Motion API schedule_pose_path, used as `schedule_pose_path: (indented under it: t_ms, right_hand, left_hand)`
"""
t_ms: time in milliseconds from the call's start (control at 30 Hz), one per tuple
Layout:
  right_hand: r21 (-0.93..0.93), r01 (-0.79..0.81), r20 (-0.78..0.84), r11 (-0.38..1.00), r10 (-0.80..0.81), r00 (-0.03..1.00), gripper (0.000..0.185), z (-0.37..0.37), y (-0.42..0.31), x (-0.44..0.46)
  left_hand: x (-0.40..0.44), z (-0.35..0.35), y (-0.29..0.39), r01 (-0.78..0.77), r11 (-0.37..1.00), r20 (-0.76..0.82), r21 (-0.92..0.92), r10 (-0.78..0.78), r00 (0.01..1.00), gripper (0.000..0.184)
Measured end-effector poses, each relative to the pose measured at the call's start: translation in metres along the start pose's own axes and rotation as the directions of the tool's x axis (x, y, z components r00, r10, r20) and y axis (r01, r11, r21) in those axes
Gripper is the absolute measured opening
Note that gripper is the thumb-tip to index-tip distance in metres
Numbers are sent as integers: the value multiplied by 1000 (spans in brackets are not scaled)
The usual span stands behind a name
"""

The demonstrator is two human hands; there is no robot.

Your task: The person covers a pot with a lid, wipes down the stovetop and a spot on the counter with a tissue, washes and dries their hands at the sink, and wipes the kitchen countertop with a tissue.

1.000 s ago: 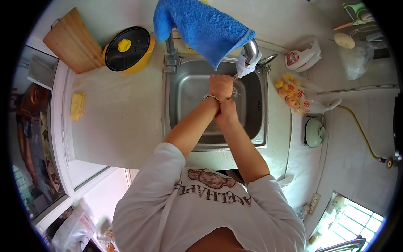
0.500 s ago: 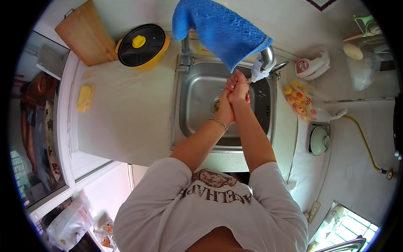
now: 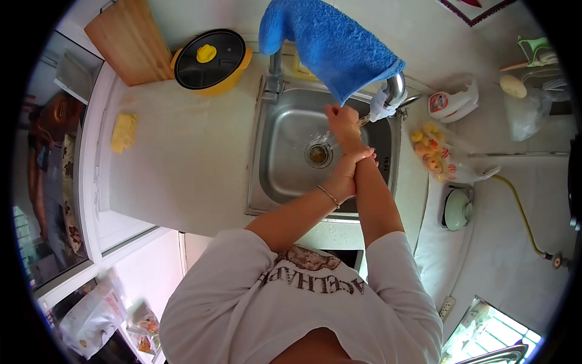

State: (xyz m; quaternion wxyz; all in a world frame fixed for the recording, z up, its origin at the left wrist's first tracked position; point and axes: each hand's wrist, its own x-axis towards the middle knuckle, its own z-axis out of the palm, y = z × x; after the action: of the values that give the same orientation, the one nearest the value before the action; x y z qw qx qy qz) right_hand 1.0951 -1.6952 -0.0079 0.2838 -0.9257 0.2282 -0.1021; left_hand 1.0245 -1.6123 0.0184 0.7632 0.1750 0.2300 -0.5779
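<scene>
Over the steel sink (image 3: 273,182), my left hand (image 3: 354,161), with a bracelet at its wrist, is wrapped round my right forearm just below the wrist. My right hand (image 3: 343,121) reaches farther toward the faucet (image 3: 395,90), its fingers curled in with no object visible in them. Water runs from the spout beside my right hand and splashes near the drain (image 3: 318,155). A blue towel (image 3: 333,51) hangs over the faucet pipe, its lower corner close above my right fingers. White wrapping (image 3: 381,104) covers the spout's end.
Left of the sink are a yellow pot (image 3: 221,85) with a black lid, a wooden cutting board (image 3: 130,42) and a yellow cloth (image 3: 123,132). On the right stand a white jug (image 3: 454,103), a bag of yellow fruit (image 3: 433,148) and a pale green bowl (image 3: 458,208).
My clasped hands have come apart. My left hand has slid down from my right hand onto the right forearm. The view has shifted slightly.
</scene>
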Motion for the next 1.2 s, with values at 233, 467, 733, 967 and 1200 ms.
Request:
schedule_pose_path:
  t_ms: [233,467,733,967,1200]
  right_hand:
    - [779,27,257,-626,359,897,24,10,1,-12]
    - [584,54,449,-810,377,810,20,2,2,-30]
    - [69,-64,-168,996,75,983,32,3,16,-33]
    - [455,108,-33,884,-105,994,38,10,-1,-59]
    - [932,-281,358,-231,449,819,27,-6,-14,-47]
  left_hand:
    - [23,-15,23,-151,986,394,-73,168,904,38]
    - [88,-40,75,-114,993,406,-31,117,906,35]
    - [49,-6,64,-191,966,193,173,156,969,36]
    - [79,-34,66,-267,861,122,432,237,964,28]
    - [64,-48,67,-396,136,266,908,543,797,40]
